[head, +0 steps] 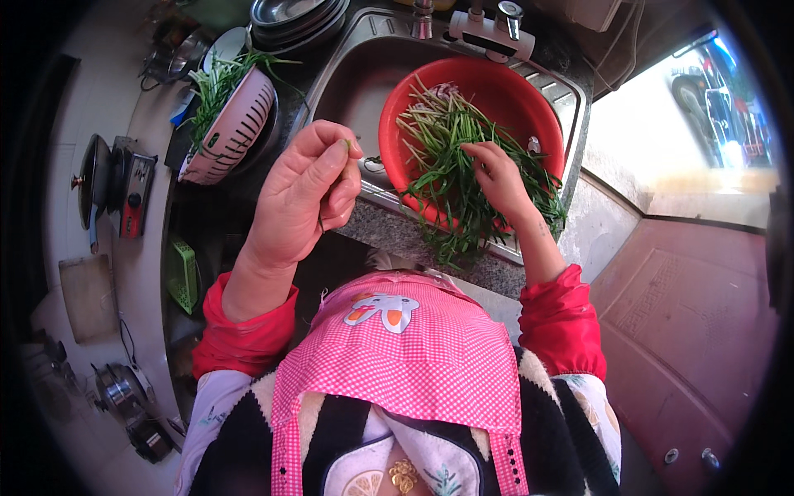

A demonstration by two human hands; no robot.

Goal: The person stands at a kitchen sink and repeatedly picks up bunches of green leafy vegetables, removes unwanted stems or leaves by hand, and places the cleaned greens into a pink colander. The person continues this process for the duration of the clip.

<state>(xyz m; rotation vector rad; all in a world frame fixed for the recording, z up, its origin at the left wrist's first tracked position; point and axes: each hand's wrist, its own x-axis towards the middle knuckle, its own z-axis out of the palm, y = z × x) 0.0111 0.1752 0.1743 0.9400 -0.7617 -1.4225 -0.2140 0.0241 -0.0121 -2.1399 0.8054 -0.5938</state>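
My left hand is raised left of the red basin, thumb pressed to the curled fingers. A bit of green stalk shows at the thumb tip, and a thin dark strand hangs below the fist. Inside the red plastic basin lies a heap of long leafy greens, like garlic chives, pale stem ends at upper left. Dark leaves droop over the basin's near rim. My right hand rests on the heap's right part, fingertips among the leaves; whether they grip any is unclear.
The basin sits in a steel sink below a faucet. To the left, a pink slotted basket holding greens stands tilted in a bowl. Stacked metal bowls stand behind. A stone counter edge runs before my apron.
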